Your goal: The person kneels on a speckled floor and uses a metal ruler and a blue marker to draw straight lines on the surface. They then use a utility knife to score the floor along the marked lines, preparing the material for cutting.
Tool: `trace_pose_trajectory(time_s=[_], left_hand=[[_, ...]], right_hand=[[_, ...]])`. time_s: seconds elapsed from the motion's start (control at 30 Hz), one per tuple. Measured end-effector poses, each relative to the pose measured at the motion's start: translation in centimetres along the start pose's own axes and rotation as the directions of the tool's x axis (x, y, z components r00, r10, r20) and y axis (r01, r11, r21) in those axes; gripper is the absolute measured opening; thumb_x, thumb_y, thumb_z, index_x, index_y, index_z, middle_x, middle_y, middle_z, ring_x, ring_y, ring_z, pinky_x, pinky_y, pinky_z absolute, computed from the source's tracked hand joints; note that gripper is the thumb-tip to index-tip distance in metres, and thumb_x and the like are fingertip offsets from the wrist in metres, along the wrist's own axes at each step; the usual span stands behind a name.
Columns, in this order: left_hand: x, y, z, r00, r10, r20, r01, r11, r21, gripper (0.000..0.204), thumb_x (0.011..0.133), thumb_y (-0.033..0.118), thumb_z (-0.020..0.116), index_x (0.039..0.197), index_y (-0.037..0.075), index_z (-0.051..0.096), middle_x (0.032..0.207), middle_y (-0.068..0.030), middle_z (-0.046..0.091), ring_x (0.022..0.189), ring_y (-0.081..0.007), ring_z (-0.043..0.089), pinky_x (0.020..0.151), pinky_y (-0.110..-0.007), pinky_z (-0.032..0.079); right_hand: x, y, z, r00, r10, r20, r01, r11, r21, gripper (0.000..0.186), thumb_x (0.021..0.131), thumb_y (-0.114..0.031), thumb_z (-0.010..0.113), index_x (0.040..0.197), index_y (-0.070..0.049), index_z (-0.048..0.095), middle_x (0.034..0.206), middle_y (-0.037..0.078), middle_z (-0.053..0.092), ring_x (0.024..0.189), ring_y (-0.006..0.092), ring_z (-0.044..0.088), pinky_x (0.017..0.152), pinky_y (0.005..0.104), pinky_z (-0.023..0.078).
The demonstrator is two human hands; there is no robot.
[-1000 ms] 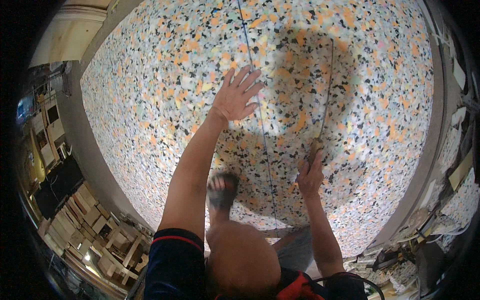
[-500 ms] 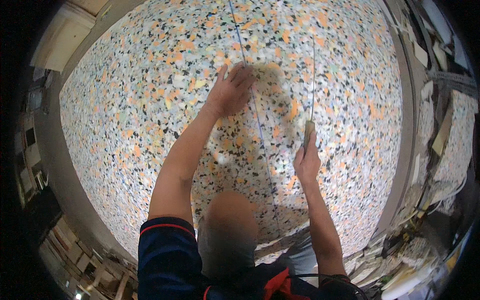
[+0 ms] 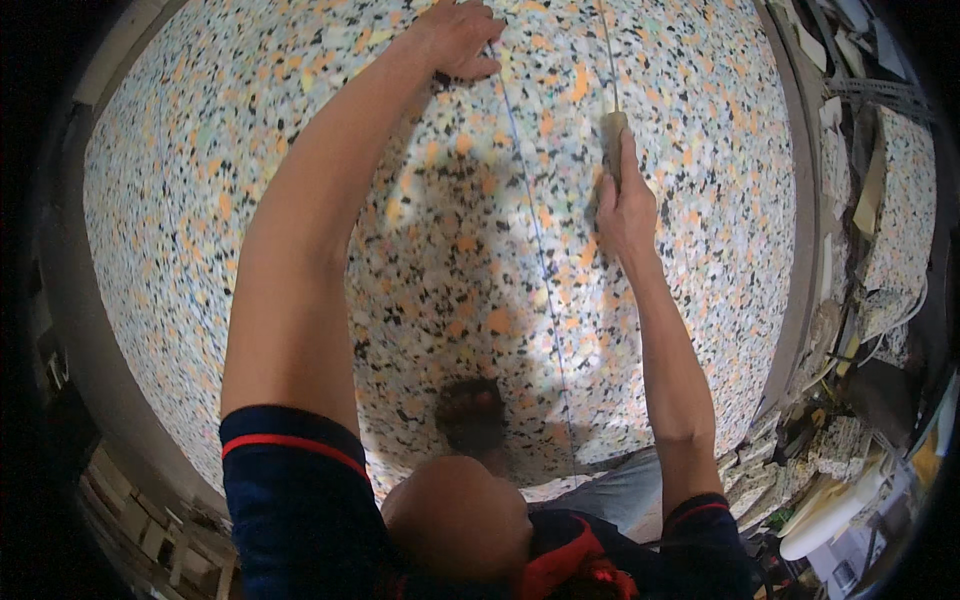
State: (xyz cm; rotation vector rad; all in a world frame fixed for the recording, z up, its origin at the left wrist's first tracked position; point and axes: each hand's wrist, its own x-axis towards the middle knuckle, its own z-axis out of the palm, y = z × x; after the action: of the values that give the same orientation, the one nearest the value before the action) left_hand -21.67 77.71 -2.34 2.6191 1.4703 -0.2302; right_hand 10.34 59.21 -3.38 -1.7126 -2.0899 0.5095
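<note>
Beneath both hands spreads a large foam sheet [image 3: 430,270], speckled white, orange, black and green. A thin blue line [image 3: 537,235] runs lengthwise along it. At the far end of this line my left hand [image 3: 455,38] rests on the foam, fingers and thumb apart, holding nothing. To the right of the line, my right hand [image 3: 630,210] grips a long thin knife [image 3: 615,135] by its brownish handle, index finger stretched along it. Its narrow blade points away from me and runs out of the picture at the top. I cannot tell whether the blade is in the foam.
Foam offcuts [image 3: 903,205] and other scraps lie heaped along the right side. A brown border [image 3: 130,370] flanks the sheet on the left, with wooden pieces [image 3: 140,520] at lower left. My knee [image 3: 460,515] is at the bottom middle, behind a dark foot [image 3: 470,410] on the foam.
Both hands have moved farther away from me, the left to the top edge of the picture. The knife has travelled forward with my right hand. My body leans farther over the foam.
</note>
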Motion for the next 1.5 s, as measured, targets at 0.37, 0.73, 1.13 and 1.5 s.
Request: trace_pose_trajectory(time_s=[0.37, 0.73, 1.13, 1.5], left_hand=[[-1.6, 4.1, -4.6, 0.976, -0.071, 0.207, -0.003, 0.942, 0.336, 0.063, 0.082, 0.065, 0.069, 0.117, 0.013, 0.073, 0.132, -0.0143, 0.063, 0.134, -0.034, 0.049, 0.11, -0.06, 0.038], [-1.3, 3.4, -4.4, 0.986, -0.028, 0.165, -0.014, 0.968, 0.25, 0.059, 0.079, 0.062, 0.075, 0.114, 0.015, 0.073, 0.123, -0.0129, 0.064, 0.129, -0.033, 0.05, 0.11, -0.06, 0.035], [-1.4, 2.0, -3.6, 0.996, 0.009, 0.086, -0.019, 0.994, 0.111, 0.065, 0.076, 0.065, 0.076, 0.116, 0.014, 0.072, 0.122, -0.0107, 0.068, 0.131, -0.0328, 0.049, 0.114, -0.069, 0.028], [-1.5, 2.5, -4.1, 0.99, -0.039, 0.138, 0.012, 0.982, 0.189, 0.072, 0.078, 0.074, 0.068, 0.124, 0.02, 0.073, 0.128, -0.0136, 0.065, 0.135, -0.035, 0.045, 0.114, -0.072, 0.026]], right_hand=[[-20.7, -5.3, -3.2, 0.967, 0.042, 0.253, -0.096, 0.974, 0.206, 0.072, 0.095, -0.001, 0.06, 0.161, -0.009, 0.032, 0.093, 0.021, 0.064, 0.074, 0.0381, 0.063, 0.066, 0.0447, 0.051], [-20.2, -6.0, -3.6, 0.949, 0.101, 0.297, -0.169, 0.963, 0.212, 0.07, 0.093, 0.002, 0.059, 0.159, -0.007, 0.035, 0.105, 0.026, 0.066, 0.086, 0.0443, 0.066, 0.076, 0.0458, 0.054], [-20.5, -6.3, -4.0, 0.926, 0.12, 0.359, -0.182, 0.973, 0.143, 0.068, 0.094, 0.0, 0.058, 0.158, -0.005, 0.035, 0.099, 0.025, 0.067, 0.084, 0.0413, 0.067, 0.074, 0.0452, 0.054], [-21.0, -6.2, -3.6, 0.939, 0.092, 0.332, -0.161, 0.97, 0.185, 0.069, 0.095, -0.001, 0.057, 0.159, -0.006, 0.033, 0.093, 0.023, 0.066, 0.079, 0.0399, 0.066, 0.071, 0.0452, 0.053]])
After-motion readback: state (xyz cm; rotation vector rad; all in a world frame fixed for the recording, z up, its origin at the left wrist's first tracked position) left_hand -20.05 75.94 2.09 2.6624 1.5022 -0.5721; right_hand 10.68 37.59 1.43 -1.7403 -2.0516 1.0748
